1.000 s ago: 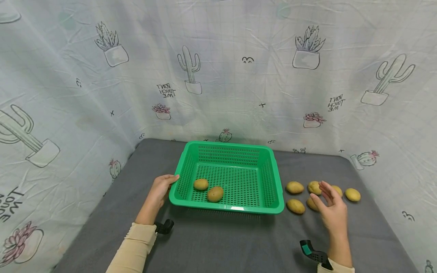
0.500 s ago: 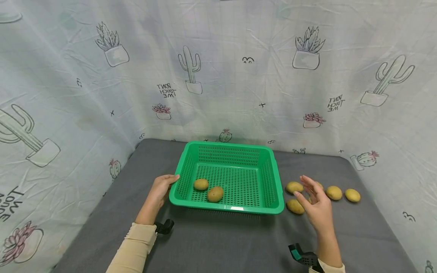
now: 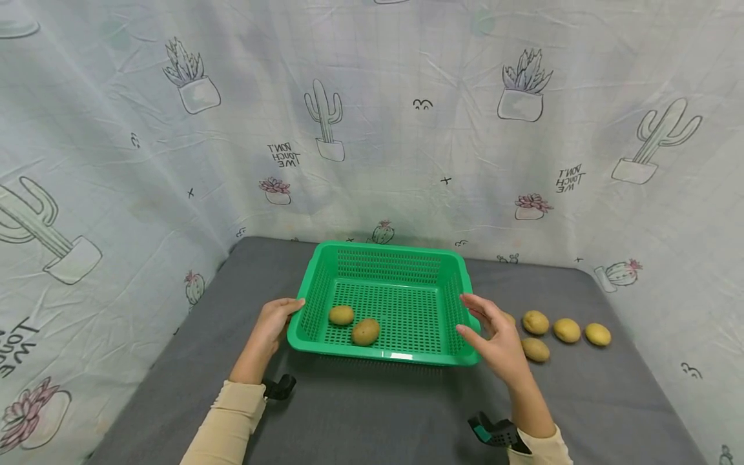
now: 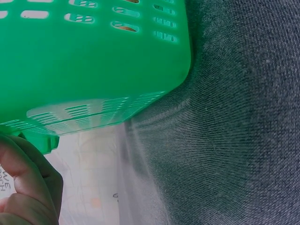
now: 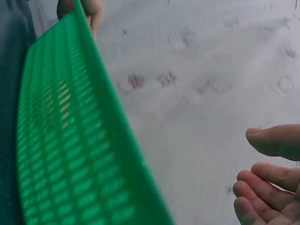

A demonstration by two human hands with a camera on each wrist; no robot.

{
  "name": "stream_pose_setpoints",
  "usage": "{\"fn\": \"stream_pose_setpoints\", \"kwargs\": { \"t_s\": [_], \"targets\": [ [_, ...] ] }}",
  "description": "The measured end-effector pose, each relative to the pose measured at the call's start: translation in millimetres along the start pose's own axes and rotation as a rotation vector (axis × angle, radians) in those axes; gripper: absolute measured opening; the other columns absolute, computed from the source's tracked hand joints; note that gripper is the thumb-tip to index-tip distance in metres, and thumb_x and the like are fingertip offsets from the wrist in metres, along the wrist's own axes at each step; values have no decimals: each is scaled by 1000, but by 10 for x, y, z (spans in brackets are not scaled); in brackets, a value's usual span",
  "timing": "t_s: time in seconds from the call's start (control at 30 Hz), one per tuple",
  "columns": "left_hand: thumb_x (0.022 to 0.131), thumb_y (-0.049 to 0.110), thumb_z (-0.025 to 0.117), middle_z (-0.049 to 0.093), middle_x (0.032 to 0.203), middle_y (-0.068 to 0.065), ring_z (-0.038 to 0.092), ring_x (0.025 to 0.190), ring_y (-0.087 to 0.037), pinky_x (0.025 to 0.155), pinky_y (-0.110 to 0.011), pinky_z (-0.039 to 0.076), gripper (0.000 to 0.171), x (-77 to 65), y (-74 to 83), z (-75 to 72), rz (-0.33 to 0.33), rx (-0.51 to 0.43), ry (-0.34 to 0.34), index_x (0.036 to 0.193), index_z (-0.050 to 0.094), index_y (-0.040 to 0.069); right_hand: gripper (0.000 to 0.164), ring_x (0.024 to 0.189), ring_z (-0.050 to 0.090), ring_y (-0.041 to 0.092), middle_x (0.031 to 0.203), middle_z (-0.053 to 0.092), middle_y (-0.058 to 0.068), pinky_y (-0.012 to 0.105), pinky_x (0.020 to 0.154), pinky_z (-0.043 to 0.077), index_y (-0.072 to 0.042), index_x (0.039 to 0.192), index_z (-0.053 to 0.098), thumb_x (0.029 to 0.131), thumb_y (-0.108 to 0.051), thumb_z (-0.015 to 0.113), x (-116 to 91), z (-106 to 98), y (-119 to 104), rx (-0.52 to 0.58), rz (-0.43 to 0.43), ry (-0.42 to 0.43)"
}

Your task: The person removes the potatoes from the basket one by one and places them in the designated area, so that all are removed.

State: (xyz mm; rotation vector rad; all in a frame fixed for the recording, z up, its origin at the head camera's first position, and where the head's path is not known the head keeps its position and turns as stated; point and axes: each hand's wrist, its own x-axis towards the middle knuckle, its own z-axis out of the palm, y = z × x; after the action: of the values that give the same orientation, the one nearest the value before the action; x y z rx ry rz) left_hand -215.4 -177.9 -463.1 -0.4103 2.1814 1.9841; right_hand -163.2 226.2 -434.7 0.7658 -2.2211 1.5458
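A green plastic basket [image 3: 401, 310] with slotted walls stands on the grey cloth. Two potatoes lie inside it at the left, one potato [image 3: 341, 315] behind the other potato [image 3: 365, 332]. At the basket's left rim my left hand [image 3: 276, 323] grips the edge, the thumb on top; in the left wrist view its curled fingers [image 4: 33, 183] show beside the rim. My right hand [image 3: 498, 339] is above the basket's right rim, thumb and fingers spread apart, holding nothing. The right wrist view shows its thumb [image 5: 276, 140] clear of the basket wall.
Right of the basket, several potatoes [image 3: 535, 322] lie on the cloth-covered table [image 3: 372, 413]; my right hand partly covers some. A white curtain [image 3: 395, 129] printed with cacti hangs behind and at both sides.
My right hand has moved left from over the potatoes to the basket's right rim, empty throughout. The left hand has stayed on the left rim, and the basket has hardly moved.
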Motion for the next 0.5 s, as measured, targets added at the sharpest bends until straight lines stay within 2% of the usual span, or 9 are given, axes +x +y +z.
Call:
{"fn": "stream_pose_setpoints", "kwargs": {
  "t_s": [0.17,0.4,0.5],
  "targets": [
    [98,25,54,56,67,6,49,54,-6,58,-25,44,38,-7,-1,-6,9,8,-1,121,56,-5,56,128,44,2,136,45,24,15,103,36,1,138,44,86,9,63,222,84,-120,2,11,-48],
    [97,24,55,55,66,7,49,55,-6,57,-25,44,39,-20,8,-6,2,0,2,122,56,-5,56,126,48,28,136,49,18,23,103,39,-1,136,47,84,7,66,604,197,-235,-31,-31,-66],
    [97,25,56,51,62,7,44,51,-5,56,-25,42,41,-31,18,1,9,11,-5,123,55,-6,54,126,48,29,136,50,15,29,104,39,-3,136,47,86,-1,67,738,227,-221,-76,6,-90]
  ]
}}
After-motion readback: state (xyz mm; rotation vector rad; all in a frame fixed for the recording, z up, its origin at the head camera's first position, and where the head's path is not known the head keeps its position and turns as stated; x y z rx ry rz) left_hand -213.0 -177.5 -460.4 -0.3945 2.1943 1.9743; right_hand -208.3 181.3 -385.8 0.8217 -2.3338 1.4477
